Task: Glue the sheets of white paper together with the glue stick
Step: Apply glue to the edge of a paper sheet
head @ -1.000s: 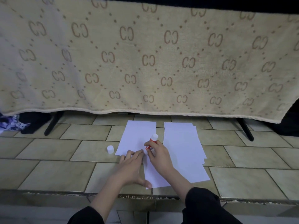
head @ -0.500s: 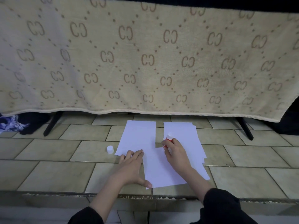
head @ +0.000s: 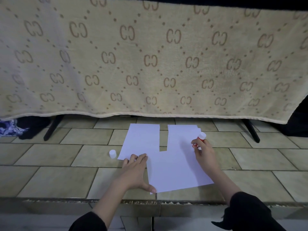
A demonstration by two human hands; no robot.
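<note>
Glue stick (head: 199, 140): red, white end up, held at 2 o'clock of the near sheet.
Right hand (head: 205, 153): fingers are curled around the glue stick.
Near sheet (head: 175, 170): laid on the tiled floor (head: 66, 177), overlapping two farther sheets.
Left hand (head: 135, 170): flat, fingers straight, pressed on the sheet's 9 o'clock edge.
Cap (head: 112, 153): white, stood at 10 o'clock of the left hand.

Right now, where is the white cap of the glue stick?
In the head view the white cap stands on the tiled floor, just left of the left sheet of paper and beyond the left hand, untouched.
</note>
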